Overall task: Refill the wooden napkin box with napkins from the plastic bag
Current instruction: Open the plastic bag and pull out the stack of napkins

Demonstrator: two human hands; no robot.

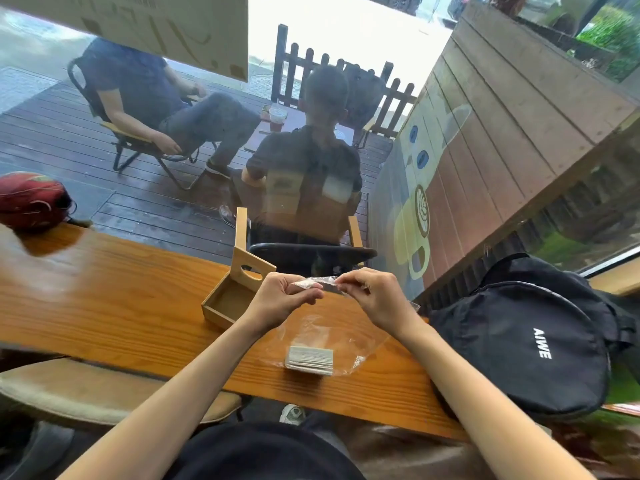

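Note:
A clear plastic bag stands on the wooden counter, with a stack of grey-white napkins lying at its bottom. My left hand and my right hand each pinch the bag's top edge, holding it up between them. The wooden napkin box sits just left of my left hand. It is open and looks empty, and its lid with an oval slot leans upright against the window behind it.
A black backpack rests on the counter's right end, close to my right forearm. A red helmet lies at the far left. A glass window runs along the counter's back edge; people sit on the deck outside.

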